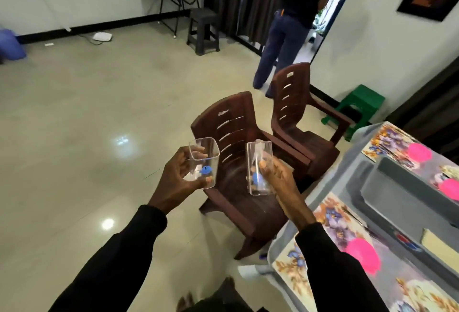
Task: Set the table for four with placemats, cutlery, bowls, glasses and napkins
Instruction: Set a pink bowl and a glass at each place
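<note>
Head view: your left grip curls round a clear square glass, thumb near its base. Your right grip holds a second clear glass at 3 o'clock of the first, both in the air. A brown chair stands at 12 o'clock. The tabletop, bearing floral placemats and pink napkins, lies at 4 o'clock.

No words, brands or numbers can be read anywhere. The blue mark on the left glass, held in the left hand, is a blurred shape with no readable lettering. So is the one on the right glass in the right hand. The pale stickers on the near chair and the far chair are too small to read.
</note>
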